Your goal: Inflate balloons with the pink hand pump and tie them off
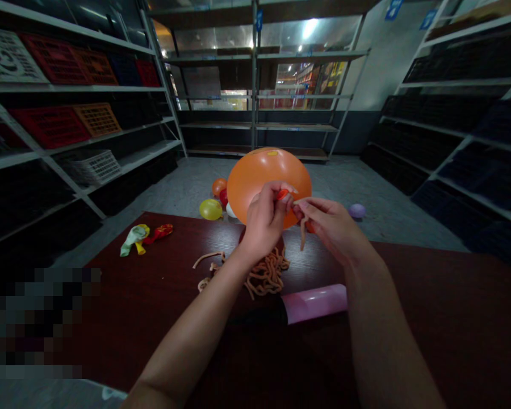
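Observation:
A large inflated orange balloon (268, 170) is right in front of me over the table's far edge. My left hand (269, 213) is closed on the balloon's neck, whose red-orange mouth pokes out between the fingers. Close beside it, my right hand (330, 221) pinches a thin tan string (303, 234), one end hanging down below the fingers. The string reaches toward the balloon's neck; whether it wraps round it is hidden by my fingers. Beneath my hands lies a tangled heap of tan strings (268, 272). A pink hand pump (315, 304) with a black end lies nearer me.
Limp green, yellow and red balloons (142, 237) lie at the left of the dark table (430, 307). On the floor beyond are a yellow balloon (210, 209), a purple balloon (357, 211) and several others. Shelves with crates (53, 125) line the sides.

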